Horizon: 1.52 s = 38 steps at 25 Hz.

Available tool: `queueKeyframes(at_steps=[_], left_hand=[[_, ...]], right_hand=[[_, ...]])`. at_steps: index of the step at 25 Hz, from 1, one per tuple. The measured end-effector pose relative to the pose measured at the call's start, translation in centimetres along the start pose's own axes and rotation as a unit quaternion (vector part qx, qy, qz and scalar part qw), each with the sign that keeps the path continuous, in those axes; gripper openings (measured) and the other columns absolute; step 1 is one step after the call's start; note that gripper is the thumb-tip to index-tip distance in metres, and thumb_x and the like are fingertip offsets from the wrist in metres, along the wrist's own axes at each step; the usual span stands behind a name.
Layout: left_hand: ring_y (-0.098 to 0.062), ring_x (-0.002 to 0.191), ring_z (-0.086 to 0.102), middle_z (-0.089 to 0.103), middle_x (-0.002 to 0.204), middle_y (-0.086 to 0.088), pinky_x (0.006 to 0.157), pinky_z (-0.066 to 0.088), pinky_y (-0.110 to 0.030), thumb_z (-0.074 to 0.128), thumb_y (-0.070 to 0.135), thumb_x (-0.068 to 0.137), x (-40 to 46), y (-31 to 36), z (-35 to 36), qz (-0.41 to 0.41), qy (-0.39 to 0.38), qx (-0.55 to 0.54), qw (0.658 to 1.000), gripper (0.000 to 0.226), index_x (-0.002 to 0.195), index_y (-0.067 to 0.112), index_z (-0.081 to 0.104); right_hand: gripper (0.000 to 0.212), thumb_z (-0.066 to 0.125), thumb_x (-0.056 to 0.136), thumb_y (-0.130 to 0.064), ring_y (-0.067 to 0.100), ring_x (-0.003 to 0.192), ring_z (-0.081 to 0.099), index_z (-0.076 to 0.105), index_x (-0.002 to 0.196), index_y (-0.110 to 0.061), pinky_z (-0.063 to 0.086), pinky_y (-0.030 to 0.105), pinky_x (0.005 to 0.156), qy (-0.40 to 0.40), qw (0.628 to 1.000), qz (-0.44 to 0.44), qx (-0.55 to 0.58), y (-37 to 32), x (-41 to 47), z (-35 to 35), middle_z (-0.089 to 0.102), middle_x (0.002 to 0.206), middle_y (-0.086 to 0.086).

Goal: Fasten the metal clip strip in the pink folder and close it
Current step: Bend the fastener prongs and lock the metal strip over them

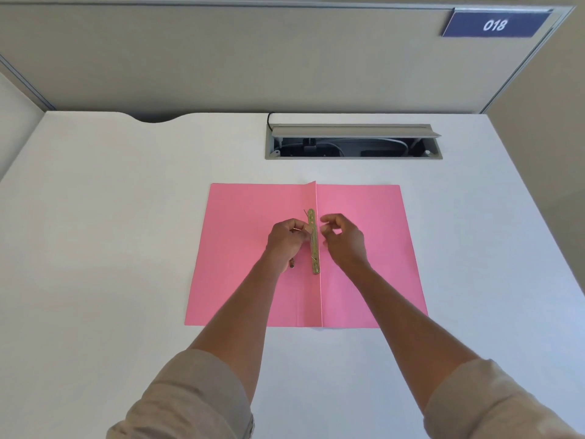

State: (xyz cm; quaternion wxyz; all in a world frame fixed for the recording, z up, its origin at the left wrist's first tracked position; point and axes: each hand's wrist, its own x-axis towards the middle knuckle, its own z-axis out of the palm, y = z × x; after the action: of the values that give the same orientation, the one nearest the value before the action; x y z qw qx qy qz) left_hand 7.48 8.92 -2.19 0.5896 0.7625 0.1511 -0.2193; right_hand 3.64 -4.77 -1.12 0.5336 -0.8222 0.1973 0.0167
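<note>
Left hand (pixel 286 237) touching metal clip strip (pixel 313 240), right hand (pixel 343 239) just beside

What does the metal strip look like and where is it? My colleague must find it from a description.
On the white desk lies an open pink folder. Along its centre fold, between the two hands, lies the strip: a narrow brass-coloured bar with holes, the only metal on the pink card.

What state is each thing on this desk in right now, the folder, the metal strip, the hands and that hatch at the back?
Pink folder: open, lying flat on the desk.
Metal strip: lying along the folder's middle fold.
Left hand: fingers curled, pinching at the strip's left edge.
Right hand: loosely open, beside the strip, holding nothing.
Cable hatch: lid raised, cables visible inside.
</note>
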Motion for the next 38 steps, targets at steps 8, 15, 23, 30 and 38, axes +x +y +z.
queueKeyframes(at_steps=[8, 15, 23, 30, 38], left_hand=[[-0.021, 0.086, 0.064, 0.075, 0.092, -0.011, 0.074, 0.046, -0.03, 0.07, 0.016, 0.091, 0.4, -0.6, -0.3, 0.017, -0.003, -0.04, 0.999, 0.009, 0.093, 0.008, 0.072], [-0.021, 0.09, 0.069, 0.077, 0.094, -0.008, 0.088, 0.05, -0.038, 0.071, 0.019, 0.09, 0.6, -0.7, -0.4, 0.013, -0.008, -0.052, 0.999, 0.009, 0.092, 0.01, 0.072], [-0.026, 0.095, 0.064, 0.073, 0.09, -0.005, 0.082, 0.047, -0.034, 0.07, 0.023, 0.091, 0.6, -0.9, -0.4, 0.02, -0.007, -0.042, 0.999, 0.009, 0.084, 0.018, 0.071], [-0.033, 0.093, 0.065, 0.074, 0.102, -0.015, 0.076, 0.046, -0.034, 0.069, 0.024, 0.092, 0.7, -1.1, -0.4, 0.016, -0.011, -0.032, 0.999, 0.012, 0.091, 0.013, 0.072], [-0.031, 0.106, 0.065, 0.074, 0.102, -0.013, 0.078, 0.046, -0.033, 0.068, 0.024, 0.093, 0.5, -0.8, -0.4, 0.01, -0.013, -0.028, 0.999, 0.009, 0.088, 0.017, 0.072]], right_hand=[[0.036, 0.05, 0.099, -0.001, 0.01, 0.064, 0.068, 0.072, 0.096, -0.029, 0.059, 0.027, 0.064, -0.096, 0.995, 0.0, 0.006, -1.0, 3.7, 0.5, 0.072, 0.092, -0.002], [0.031, 0.058, 0.095, 0.0, 0.006, 0.061, 0.062, 0.076, 0.093, -0.026, 0.055, 0.021, 0.059, -0.107, 0.994, -0.029, -0.017, -1.3, 4.7, 1.3, 0.072, 0.086, -0.006], [0.025, 0.054, 0.091, 0.007, 0.015, 0.062, 0.061, 0.075, 0.089, -0.007, 0.05, 0.013, 0.054, -0.084, 0.994, -0.045, -0.052, -1.2, 3.6, 1.1, 0.072, 0.083, 0.009], [0.023, 0.054, 0.091, 0.008, 0.019, 0.065, 0.066, 0.074, 0.089, -0.003, 0.058, 0.031, 0.064, -0.065, 0.997, -0.03, -0.033, -1.5, 3.6, 0.9, 0.072, 0.08, 0.011], [0.028, 0.054, 0.087, 0.011, 0.008, 0.065, 0.063, 0.076, 0.085, -0.005, 0.054, 0.015, 0.061, -0.084, 0.99, -0.065, -0.096, -1.2, 3.5, 0.7, 0.07, 0.074, 0.001]])
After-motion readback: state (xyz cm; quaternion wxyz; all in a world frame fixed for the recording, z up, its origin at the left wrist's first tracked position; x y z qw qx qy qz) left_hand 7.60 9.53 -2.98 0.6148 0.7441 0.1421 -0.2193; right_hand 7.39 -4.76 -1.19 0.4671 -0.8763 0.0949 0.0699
